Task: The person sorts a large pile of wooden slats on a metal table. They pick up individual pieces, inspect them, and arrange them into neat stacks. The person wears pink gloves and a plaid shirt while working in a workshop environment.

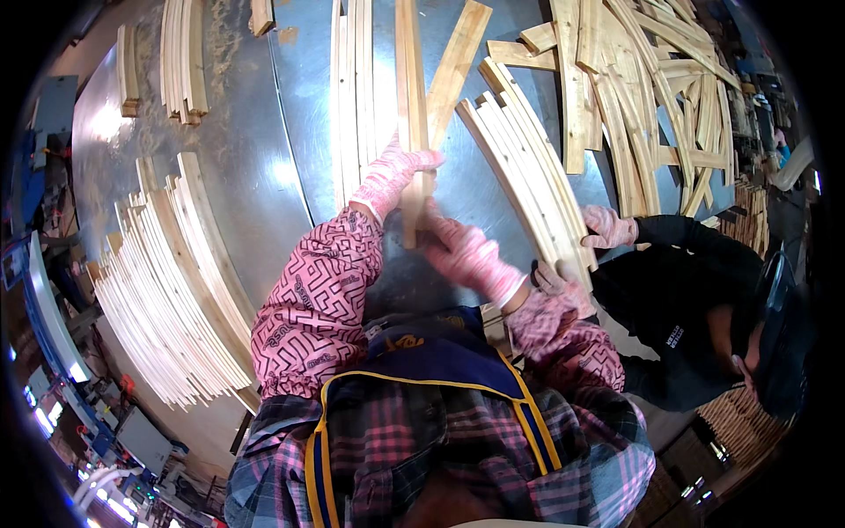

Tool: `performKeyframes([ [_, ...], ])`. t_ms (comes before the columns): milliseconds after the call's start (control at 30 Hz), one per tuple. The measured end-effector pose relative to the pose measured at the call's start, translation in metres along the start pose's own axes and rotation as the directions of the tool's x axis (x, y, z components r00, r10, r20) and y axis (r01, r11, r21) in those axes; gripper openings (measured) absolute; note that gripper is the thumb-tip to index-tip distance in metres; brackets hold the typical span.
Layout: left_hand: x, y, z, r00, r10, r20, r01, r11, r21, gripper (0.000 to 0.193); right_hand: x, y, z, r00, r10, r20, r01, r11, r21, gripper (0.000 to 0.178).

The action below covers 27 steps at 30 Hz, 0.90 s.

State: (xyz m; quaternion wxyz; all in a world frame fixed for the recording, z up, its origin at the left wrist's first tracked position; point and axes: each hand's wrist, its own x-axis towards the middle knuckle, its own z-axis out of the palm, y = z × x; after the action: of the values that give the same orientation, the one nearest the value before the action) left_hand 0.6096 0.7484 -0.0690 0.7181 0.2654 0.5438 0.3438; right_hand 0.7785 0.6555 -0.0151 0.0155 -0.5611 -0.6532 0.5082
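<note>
My left hand [393, 179], in a pink glove, is closed around a long wooden strip [411, 79]. The strip runs away from me over the metal table, its near end just past my grip. My right hand [471, 255], also in a pink glove, is beside that near end, fingertips at the strip's right edge. Motion smears its fingers, so its hold is unclear. Left of the strip lies a row of pale strips [352, 88]. To the right are a loose slanted board [459, 66] and a curved-looking bundle of strips [528, 167].
A co-worker in black [687, 308] stands at the right, gloved hands at the bundle's near end. Behind the bundle is a jumbled wood pile [642, 88]. A large stack of thin strips [172, 290] lies at left on the metal table [246, 150], with smaller stacks [183, 62] farther back.
</note>
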Motion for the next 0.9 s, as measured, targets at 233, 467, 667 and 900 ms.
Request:
performKeyframes([
  [233,-0.052,0.003,-0.074,0.988,0.134,-0.074,-0.137,0.99,-0.026,0.094,0.137,0.002,0.007,0.832,0.287,-0.476,-0.36,0.93,-0.069,0.076],
  [467,-0.035,-0.007,-0.17,0.958,-0.064,-0.278,0.219,0.79,0.572,0.116,0.189,0.006,0.005,0.911,0.238,-0.336,-0.252,0.968,0.004,0.112],
  [667,0.006,0.029,-0.13,0.904,0.133,-0.406,0.226,0.658,0.719,0.12,0.203,0.039,0.039,0.986,-0.147,0.078,0.162,0.957,-0.242,0.046],
  [900,0.024,0.041,-0.016,0.638,0.58,-0.506,0.485,0.208,0.85,0.08,0.18,0.034,0.023,0.976,0.178,-0.127,-0.099,0.876,0.471,0.037],
])
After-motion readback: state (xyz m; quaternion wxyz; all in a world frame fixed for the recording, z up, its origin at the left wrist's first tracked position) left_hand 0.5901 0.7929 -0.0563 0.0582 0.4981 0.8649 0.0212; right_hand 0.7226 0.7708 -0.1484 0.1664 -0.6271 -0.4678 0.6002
